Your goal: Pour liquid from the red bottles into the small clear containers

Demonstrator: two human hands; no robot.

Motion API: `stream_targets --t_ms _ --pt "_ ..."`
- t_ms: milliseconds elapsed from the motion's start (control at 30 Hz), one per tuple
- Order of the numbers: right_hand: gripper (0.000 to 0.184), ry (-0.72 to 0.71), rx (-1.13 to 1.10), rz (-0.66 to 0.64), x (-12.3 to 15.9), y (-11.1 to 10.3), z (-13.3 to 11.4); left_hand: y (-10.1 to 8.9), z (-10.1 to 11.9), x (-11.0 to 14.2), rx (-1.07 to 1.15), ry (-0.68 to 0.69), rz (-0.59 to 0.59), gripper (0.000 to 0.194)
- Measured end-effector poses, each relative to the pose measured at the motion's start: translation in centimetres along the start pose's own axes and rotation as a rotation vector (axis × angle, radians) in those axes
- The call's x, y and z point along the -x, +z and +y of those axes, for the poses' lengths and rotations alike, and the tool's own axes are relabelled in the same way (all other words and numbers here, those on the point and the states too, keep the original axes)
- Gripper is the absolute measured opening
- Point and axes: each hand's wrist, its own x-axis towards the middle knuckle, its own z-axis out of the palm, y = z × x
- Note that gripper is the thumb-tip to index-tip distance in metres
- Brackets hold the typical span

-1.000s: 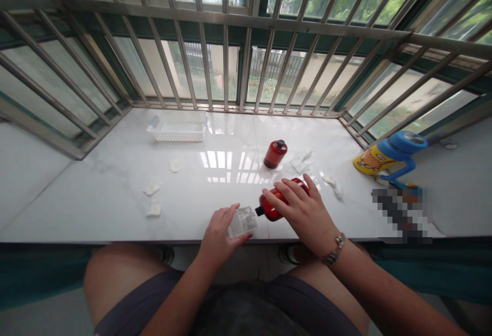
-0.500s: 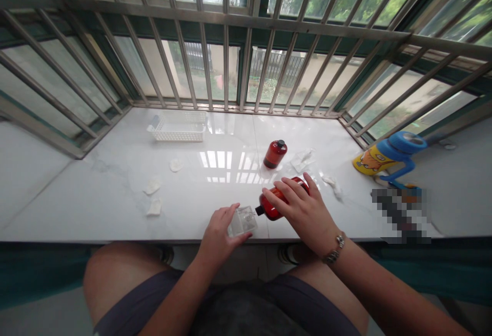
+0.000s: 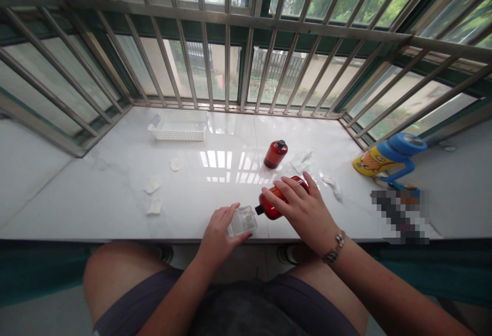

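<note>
My left hand [image 3: 221,231] grips a small clear plastic box [image 3: 243,221] near the front edge of the white tabletop, thumb and fingers on opposite sides. My right hand [image 3: 295,205] is wrapped over a red bottle [image 3: 271,206], tipped so that its dark neck points left, right by the box's opening. Whether liquid is coming out is too small to tell. Behind them a second red bottle [image 3: 275,154] with a black cap stands on the table.
A white perforated basket [image 3: 179,132] lies at the back left. Several white pads, one a round pad [image 3: 177,164], are on the left. Crumpled tissue [image 3: 333,188] and a clear wrapper [image 3: 303,160] lie right. A blue-and-yellow flask [image 3: 388,154] stands far right, before the barred window [image 3: 246,18].
</note>
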Motion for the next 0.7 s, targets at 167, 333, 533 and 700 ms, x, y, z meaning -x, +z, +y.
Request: stream_targets --t_ms 167,333,533,700 --pt "0.05 -0.007 0.006 -0.003 -0.13 -0.02 0.0 0.03 -0.05 -0.01 0.004 0.003 0.004 0.078" --pt "0.05 -0.021 0.008 -0.008 -0.19 -0.15 0.06 -0.04 0.01 0.03 -0.001 0.005 0.009 0.076" --pt "0.05 -0.032 0.007 -0.003 -0.24 -0.23 0.18 -0.1 0.03 0.05 0.006 0.0 0.002 0.077" --pt "0.052 -0.038 0.01 0.004 -0.21 -0.32 0.3 -0.02 -0.08 0.06 0.013 -0.01 -0.005 0.079"
